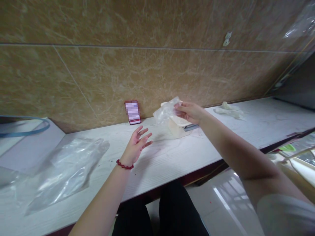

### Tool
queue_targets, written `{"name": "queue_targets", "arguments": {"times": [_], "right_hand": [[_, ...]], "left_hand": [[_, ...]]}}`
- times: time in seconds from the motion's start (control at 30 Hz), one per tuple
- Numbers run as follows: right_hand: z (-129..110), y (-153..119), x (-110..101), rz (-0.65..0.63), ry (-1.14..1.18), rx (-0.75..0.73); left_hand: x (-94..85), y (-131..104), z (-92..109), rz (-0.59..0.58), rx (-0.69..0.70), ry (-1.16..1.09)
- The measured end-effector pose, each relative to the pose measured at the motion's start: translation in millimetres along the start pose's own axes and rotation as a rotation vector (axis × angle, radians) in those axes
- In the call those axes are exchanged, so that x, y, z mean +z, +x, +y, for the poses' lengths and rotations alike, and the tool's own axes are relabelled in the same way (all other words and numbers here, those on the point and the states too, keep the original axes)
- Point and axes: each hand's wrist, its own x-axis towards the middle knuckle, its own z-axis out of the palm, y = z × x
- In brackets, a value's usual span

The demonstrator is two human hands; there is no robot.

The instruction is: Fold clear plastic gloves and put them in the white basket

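Observation:
My right hand (188, 112) pinches a small clear plastic bag (164, 112), raised over a cream-coloured box-like thing (176, 129) on the white counter. The bag hides part of that thing; a grey strip (190, 127) shows along its right side. With a red bead bracelet (124, 165) at the wrist, my left hand (137, 143) hovers above the counter, its fingers spread and nothing in them. Behind it, a phone (133, 113) with a lit screen leans against the wall.
Large clear plastic bags (71, 167) lie on the counter (152, 164) at the left, near a pale board or box (22, 147) with a blue strap (36, 131). Farther right lies a crumpled whitish piece (230, 111). The tiled wall (110, 72) rises behind.

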Motion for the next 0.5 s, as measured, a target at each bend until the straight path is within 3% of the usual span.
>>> {"name": "queue_targets", "arguments": {"times": [0.17, 0.33, 0.5], "right_hand": [[-34.4, 47.1, -39.3, 0.112, -0.103, -0.083], [-21.1, 87.7, -60.4, 0.279, -0.197, -0.107], [-4.5, 109.1, -68.3, 0.236, -0.131, 0.038]], "left_hand": [[-27.9, 19.8, -31.2, 0.13, -0.02, 0.059], [-44.5, 26.0, -47.1, 0.228, -0.057, 0.112], [-51.6, 28.2, -52.9, 0.233, -0.064, 0.168]]}}
